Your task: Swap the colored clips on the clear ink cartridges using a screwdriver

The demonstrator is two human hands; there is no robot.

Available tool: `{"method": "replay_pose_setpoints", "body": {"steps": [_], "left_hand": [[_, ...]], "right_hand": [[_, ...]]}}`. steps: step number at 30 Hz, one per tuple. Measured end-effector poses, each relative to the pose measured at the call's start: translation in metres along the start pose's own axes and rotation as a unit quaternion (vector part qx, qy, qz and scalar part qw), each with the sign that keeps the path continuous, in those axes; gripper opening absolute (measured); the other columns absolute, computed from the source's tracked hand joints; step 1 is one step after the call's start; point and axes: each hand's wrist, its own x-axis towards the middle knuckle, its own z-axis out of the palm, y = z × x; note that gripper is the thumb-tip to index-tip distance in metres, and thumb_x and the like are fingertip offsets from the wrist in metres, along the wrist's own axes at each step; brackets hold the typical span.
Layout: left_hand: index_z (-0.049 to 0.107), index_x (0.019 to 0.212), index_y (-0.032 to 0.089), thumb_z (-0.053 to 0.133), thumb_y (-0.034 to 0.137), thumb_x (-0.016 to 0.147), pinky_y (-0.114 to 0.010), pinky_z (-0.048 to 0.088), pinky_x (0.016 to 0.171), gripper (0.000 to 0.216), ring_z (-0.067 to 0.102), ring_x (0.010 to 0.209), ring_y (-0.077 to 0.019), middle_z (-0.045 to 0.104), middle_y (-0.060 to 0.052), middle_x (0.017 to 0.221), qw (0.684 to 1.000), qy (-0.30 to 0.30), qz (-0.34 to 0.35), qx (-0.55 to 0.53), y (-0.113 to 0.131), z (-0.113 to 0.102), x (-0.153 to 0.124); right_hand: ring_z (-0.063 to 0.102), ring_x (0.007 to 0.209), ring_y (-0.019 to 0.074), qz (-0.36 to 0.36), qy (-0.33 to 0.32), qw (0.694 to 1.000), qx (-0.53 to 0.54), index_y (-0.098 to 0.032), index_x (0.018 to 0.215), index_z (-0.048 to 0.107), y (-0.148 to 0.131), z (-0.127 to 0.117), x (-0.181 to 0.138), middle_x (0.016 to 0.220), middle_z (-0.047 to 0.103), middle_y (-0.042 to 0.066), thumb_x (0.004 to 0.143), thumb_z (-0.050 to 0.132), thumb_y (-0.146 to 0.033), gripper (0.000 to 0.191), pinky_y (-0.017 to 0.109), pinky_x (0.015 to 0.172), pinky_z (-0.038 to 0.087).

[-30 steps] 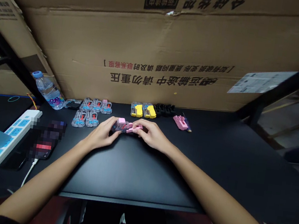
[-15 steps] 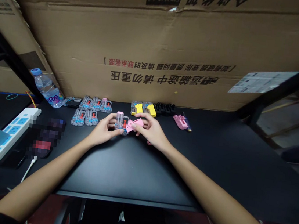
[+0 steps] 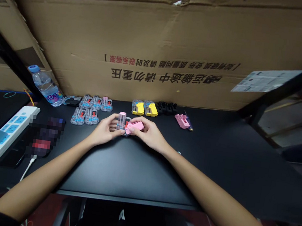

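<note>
My left hand [image 3: 107,130] is closed round the side of a clear plastic case [image 3: 121,121] with a pink top and a red piece inside. My right hand [image 3: 148,133] pinches a pink plastic part [image 3: 136,126] between thumb and fingers. The part lies against the right side of the clear case, and its left end overlaps it. Fingertips hide some of the contact, so I cannot tell whether the two pieces are joined. Both hands are just above the black table [image 3: 131,174].
Several similar clear cases [image 3: 92,116] lie at the back left. Yellow-and-clear pieces [image 3: 150,109], black parts [image 3: 167,108] and another pink part [image 3: 182,121] line the cardboard [image 3: 156,35]. A bottle [image 3: 46,85], power strip [image 3: 4,135] and phone [image 3: 45,137] are left.
The pink part has turned slightly and shifted a little left against the clear case. A small round thing under my right hand no longer shows there; a small pale thing now shows by my right forearm.
</note>
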Motion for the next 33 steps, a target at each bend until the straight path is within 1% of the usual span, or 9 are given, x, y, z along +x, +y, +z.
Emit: {"method": "replay_pose_setpoints", "body": {"steps": [5,15,20,24,27,33], "left_hand": [[0.060,0.133,0.020,0.092,0.039,0.077,-0.042,0.065,0.094,0.067,0.081,0.099,-0.0247,0.080,-0.012,0.118,1.000,0.011,-0.001,0.004,0.000,0.002,0.000],[0.060,0.138,0.020,0.091,0.037,0.078,-0.043,0.065,0.094,0.070,0.081,0.099,-0.0252,0.080,-0.013,0.118,0.999,0.022,0.006,0.026,-0.002,0.002,-0.001],[0.062,0.135,0.018,0.093,0.036,0.075,-0.044,0.066,0.092,0.071,0.081,0.098,-0.0271,0.081,-0.013,0.115,1.000,0.013,0.006,0.009,-0.003,0.000,0.001],[0.062,0.136,0.017,0.094,0.037,0.074,-0.047,0.065,0.098,0.073,0.081,0.102,-0.0286,0.081,-0.014,0.117,1.000,0.005,0.002,0.004,-0.004,-0.001,0.003],[0.062,0.137,0.016,0.094,0.040,0.075,-0.048,0.064,0.101,0.074,0.081,0.104,-0.0294,0.081,-0.015,0.119,1.000,0.007,0.004,0.013,-0.004,-0.001,0.003],[0.062,0.136,0.018,0.094,0.042,0.075,-0.046,0.065,0.097,0.073,0.081,0.101,-0.0282,0.081,-0.012,0.115,1.000,0.005,0.008,0.019,0.001,0.000,-0.001]], "right_hand": [[0.075,0.086,0.0227,0.031,-0.001,0.998,0.053,-0.022,0.109,0.073,0.002,0.004,-0.002,0.101,0.077,0.005,0.084,0.084,-0.049,0.038,0.042,0.082,0.067],[0.075,0.090,0.0227,0.029,0.018,0.996,0.076,-0.020,0.110,0.072,0.004,0.011,-0.004,0.103,0.075,0.006,0.083,0.086,-0.049,0.042,0.041,0.081,0.070],[0.075,0.091,0.0237,0.025,0.021,0.997,0.065,-0.021,0.110,0.072,0.005,0.011,-0.004,0.105,0.075,0.006,0.083,0.086,-0.049,0.041,0.042,0.082,0.070],[0.074,0.092,0.0248,0.006,0.028,0.999,0.027,-0.021,0.111,0.072,0.008,0.010,-0.004,0.106,0.076,0.007,0.084,0.084,-0.049,0.041,0.043,0.082,0.068],[0.074,0.092,0.0250,0.002,0.032,0.999,0.018,-0.021,0.112,0.072,0.010,0.011,-0.003,0.107,0.076,0.007,0.084,0.083,-0.049,0.041,0.043,0.083,0.066],[0.071,0.087,0.0222,-0.014,0.016,1.000,-0.011,-0.021,0.118,0.069,0.010,0.008,-0.002,0.104,0.074,0.005,0.087,0.080,-0.048,0.043,0.039,0.081,0.063]]}}
